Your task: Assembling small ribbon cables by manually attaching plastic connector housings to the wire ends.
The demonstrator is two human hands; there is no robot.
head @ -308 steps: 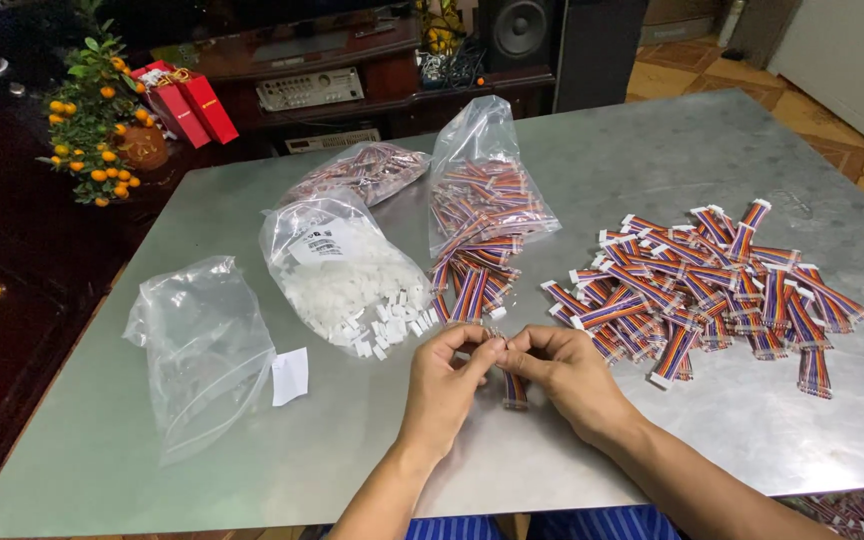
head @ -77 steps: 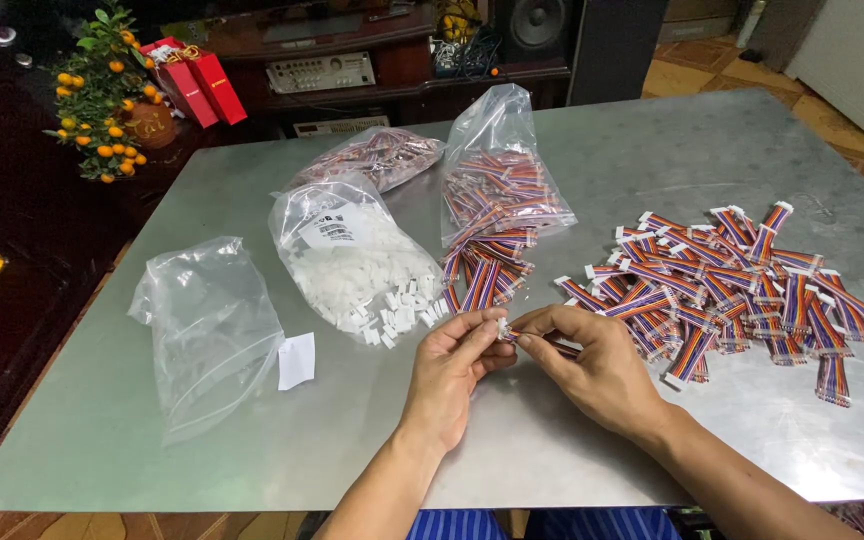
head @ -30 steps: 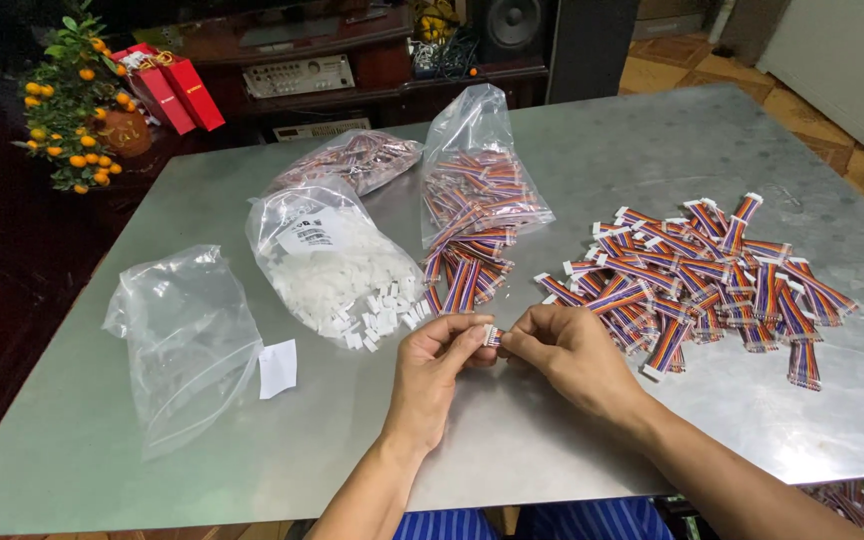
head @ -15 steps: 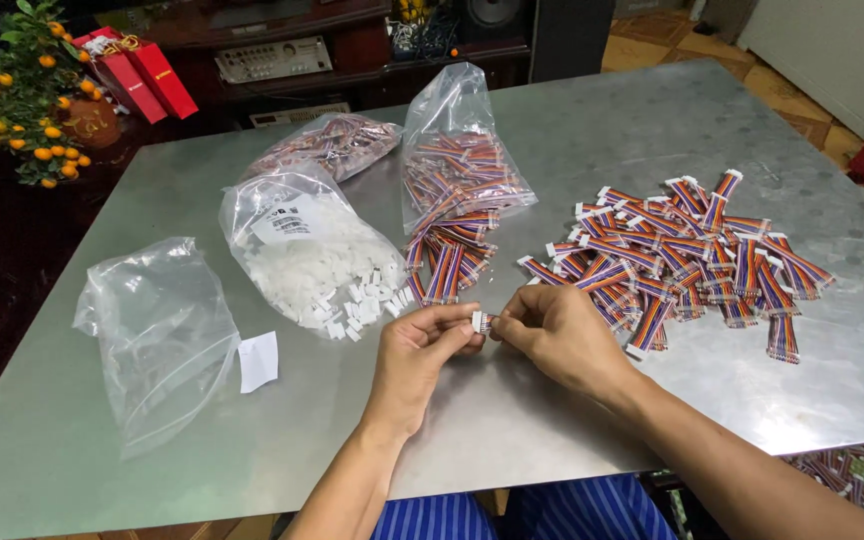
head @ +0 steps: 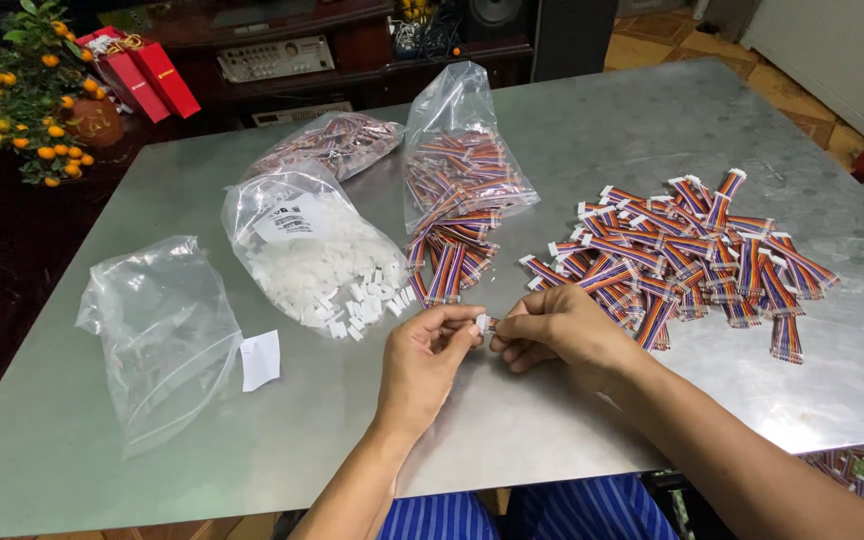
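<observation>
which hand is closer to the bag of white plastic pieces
Left. The left hand sits just below the spilled mouth of the bag of white plastic pieces; the right hand is farther off, toward the pile of striped cables.

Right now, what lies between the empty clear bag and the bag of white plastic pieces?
A small white paper slip on the metal table, seen in the head view.

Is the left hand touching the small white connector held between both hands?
Touching. The head view shows the left hand pinching the white connector with its fingertips, no gap visible.
</observation>
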